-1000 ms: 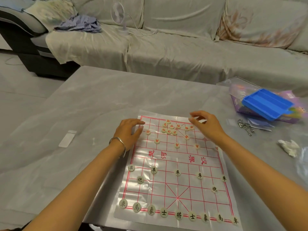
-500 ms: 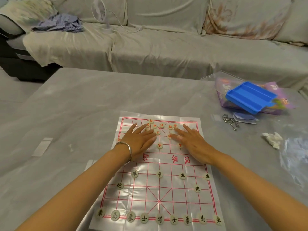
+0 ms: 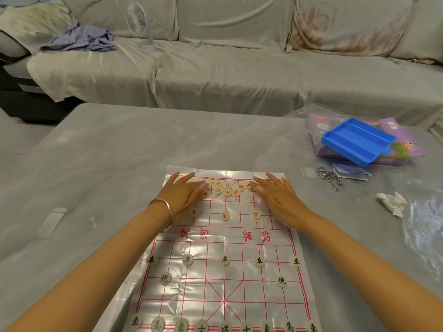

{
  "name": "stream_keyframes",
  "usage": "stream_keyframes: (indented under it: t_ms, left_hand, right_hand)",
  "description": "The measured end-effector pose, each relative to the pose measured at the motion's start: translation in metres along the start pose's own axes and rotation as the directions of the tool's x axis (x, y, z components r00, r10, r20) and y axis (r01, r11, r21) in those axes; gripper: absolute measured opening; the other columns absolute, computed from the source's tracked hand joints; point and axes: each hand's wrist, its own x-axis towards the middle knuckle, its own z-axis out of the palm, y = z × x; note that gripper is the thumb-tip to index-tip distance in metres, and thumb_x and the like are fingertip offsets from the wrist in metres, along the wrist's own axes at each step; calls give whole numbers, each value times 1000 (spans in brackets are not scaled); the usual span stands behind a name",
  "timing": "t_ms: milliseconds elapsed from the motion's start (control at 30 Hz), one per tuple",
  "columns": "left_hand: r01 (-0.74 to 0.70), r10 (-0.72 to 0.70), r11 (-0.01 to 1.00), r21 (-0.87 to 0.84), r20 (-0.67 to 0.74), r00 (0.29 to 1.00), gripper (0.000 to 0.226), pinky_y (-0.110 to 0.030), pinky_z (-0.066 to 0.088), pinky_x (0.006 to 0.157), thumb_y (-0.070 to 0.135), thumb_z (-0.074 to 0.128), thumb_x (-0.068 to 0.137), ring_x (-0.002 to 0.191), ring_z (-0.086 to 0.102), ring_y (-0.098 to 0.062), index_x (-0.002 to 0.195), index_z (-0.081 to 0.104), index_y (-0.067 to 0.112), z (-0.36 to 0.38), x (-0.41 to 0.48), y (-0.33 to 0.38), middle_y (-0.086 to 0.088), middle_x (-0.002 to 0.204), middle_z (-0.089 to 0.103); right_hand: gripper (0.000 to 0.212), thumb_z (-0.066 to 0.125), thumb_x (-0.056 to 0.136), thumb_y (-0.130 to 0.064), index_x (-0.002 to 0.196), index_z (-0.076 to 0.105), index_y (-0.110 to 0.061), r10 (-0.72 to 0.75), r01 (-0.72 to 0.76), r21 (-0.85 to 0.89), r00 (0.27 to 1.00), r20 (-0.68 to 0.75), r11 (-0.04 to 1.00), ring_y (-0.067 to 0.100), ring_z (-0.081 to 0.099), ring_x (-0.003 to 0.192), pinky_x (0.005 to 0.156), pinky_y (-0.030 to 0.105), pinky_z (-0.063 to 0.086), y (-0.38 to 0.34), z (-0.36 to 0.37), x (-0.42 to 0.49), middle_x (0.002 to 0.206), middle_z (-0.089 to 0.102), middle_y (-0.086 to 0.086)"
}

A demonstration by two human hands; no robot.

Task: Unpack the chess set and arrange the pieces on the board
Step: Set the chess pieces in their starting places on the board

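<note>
A blue tray [image 3: 357,140] lies tilted on the purple box [image 3: 405,137]. Left hand [image 3: 184,195] and right hand [image 3: 275,197], grips flat, fingers straight, press the board [image 3: 225,238] at its far end beside clustered red pieces [image 3: 227,186] (black pieces [image 3: 224,259] arranged nearside).

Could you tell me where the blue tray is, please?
In the head view, the blue tray lies at far right, resting tilted on the purple packaging, just beyond the metal rings.

we see the glossy sheet board [image 3: 239,283], red-gridded, lying flat on the surface. black-lettered pieces [image 3: 224,260] sit in ordered rows on its 6 o'clock half. red-lettered pieces [image 3: 227,192] bunch loosely at the 12 o'clock edge, with three single red pieces [image 3: 225,215] spaced in a row just toward 6 o'clock.
</note>
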Motion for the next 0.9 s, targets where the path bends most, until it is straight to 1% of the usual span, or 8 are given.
stream_keyframes:
  t_ms: [133,267,300,433,500,567,733,900]
  left_hand:
    - [-21,15,998,63,95,995,59,-40,0,118,48,-4,94,145,1,-20,139,32,39,3,-4,-5,2,155,17]
    - [-43,38,998,56,86,996,92,-37,-6,117,66,-23,74,144,0,-15,143,28,34,3,-1,-4,4,154,20]
    - [-31,27,998,51,73,997,91,-37,-6,118,68,-22,77,144,1,-15,143,28,33,1,-1,-3,3,154,19]
    - [55,-56,998,-39,-23,998,52,-31,0,116,40,9,99,143,14,-17,141,36,26,-14,0,-3,-4,152,26]
    - [74,-92,985,-154,-115,989,49,-31,23,110,37,17,100,131,38,-21,132,50,21,-18,4,-7,-8,138,48]
    - [109,-167,951,-288,-184,969,40,-32,41,94,38,31,98,110,54,-22,121,58,20,-17,12,-8,-4,122,61]
    - [197,-279,846,-496,-97,955,34,-36,50,90,37,61,86,100,58,-20,115,63,21,-9,45,3,-1,108,64]
    - [221,-278,794,-566,-16,960,26,-32,54,84,26,72,78,88,61,-20,103,70,18,-5,71,-2,-4,102,68]
  right_hand:
    - [52,13,99,-43,148,13,-30,0,5,-63,997,80,998,9,-8,144,115,34,-13,-2,5,2,157,7,-11]
    - [51,11,99,-43,148,13,-31,-29,30,-19,996,82,999,7,-7,144,114,34,-14,-7,10,14,156,10,-13]
    - [52,11,98,-44,148,15,-30,-28,28,-2,997,73,1000,7,-6,144,114,34,-14,-8,11,17,156,12,-13]
    - [63,9,91,-55,146,28,-29,-9,13,115,999,-35,993,8,5,144,115,30,-8,-13,6,22,154,21,-12]
    - [60,12,92,-52,144,32,-29,-3,12,154,998,-61,988,8,8,144,115,30,-5,-15,4,23,153,24,-11]
    - [50,17,97,-45,141,37,-29,8,8,198,996,-84,980,9,13,143,115,30,0,-18,4,22,151,28,-10]
    - [40,22,101,-35,131,47,-27,25,26,319,988,-154,947,11,30,134,101,20,16,-26,5,22,142,40,-7]
    - [37,24,100,-39,124,51,-31,34,36,374,984,-178,927,2,33,123,103,22,21,-20,6,20,132,43,-15]
